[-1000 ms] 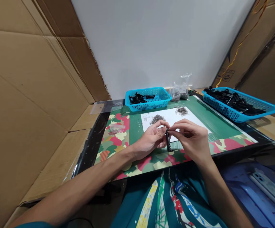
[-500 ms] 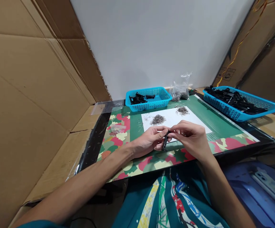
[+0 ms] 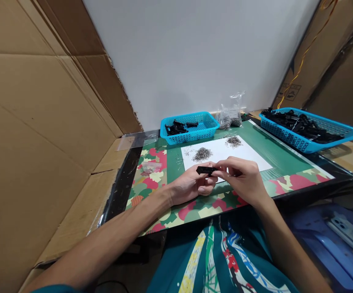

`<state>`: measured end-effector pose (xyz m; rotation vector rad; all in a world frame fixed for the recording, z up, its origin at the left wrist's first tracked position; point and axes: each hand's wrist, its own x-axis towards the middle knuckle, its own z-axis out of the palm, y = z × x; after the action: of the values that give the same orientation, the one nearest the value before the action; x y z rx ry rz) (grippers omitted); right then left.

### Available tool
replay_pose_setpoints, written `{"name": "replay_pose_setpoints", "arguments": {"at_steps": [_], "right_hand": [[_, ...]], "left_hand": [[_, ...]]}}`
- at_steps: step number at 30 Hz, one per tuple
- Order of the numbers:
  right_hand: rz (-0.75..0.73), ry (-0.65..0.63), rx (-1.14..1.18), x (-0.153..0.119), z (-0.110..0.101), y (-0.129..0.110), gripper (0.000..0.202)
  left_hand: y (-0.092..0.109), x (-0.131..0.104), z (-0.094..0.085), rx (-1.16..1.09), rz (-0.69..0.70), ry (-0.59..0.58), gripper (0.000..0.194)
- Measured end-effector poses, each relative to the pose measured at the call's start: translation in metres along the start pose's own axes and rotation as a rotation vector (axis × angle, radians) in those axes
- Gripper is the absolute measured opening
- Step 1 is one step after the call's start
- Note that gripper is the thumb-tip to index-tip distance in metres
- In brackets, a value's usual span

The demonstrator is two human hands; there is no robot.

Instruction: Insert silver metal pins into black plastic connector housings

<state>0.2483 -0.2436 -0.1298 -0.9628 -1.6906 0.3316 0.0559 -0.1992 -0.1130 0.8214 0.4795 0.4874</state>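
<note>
A narrow black plastic part lies crosswise between my two hands, above the front of the work mat. My left hand is closed around it from below, with its fingers curled. At the part's right end, my right hand pinches it between thumb and fingertips. Whether a smaller piece is also in that pinch is hidden. Just beyond my hands, a white sheet carries a larger pile of tiny metal pieces and a smaller metal pile.
A blue basket with several black parts stands at the back; a fuller blue basket is at right. Clear bags stand behind the sheet. A small plastic bag lies at left. Cardboard walls the left side. A phone rests low right.
The black part has turned from near upright to roughly level, its free end now pointing left. My left fingers have shifted beneath it, and my right hand has moved slightly left.
</note>
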Motion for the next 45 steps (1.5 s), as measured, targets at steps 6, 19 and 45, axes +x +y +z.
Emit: {"name": "replay_pose_setpoints", "arguments": {"at_steps": [6,19,45], "right_hand": [[0.133,0.046,0.095,-0.004,0.000,-0.001,0.017],[0.090,-0.011,-0.004,-0.001,-0.017,-0.001,0.016],[0.287,-0.109,-0.005,0.019,-0.006,0.014,0.057]], "left_hand": [[-0.001,0.002,-0.001,0.062,0.134,0.054,0.027],[0.002,0.007,-0.012,0.631,0.488,0.244,0.035],[-0.010,0.006,-0.022,1.674,0.658,0.392,0.004]]}}
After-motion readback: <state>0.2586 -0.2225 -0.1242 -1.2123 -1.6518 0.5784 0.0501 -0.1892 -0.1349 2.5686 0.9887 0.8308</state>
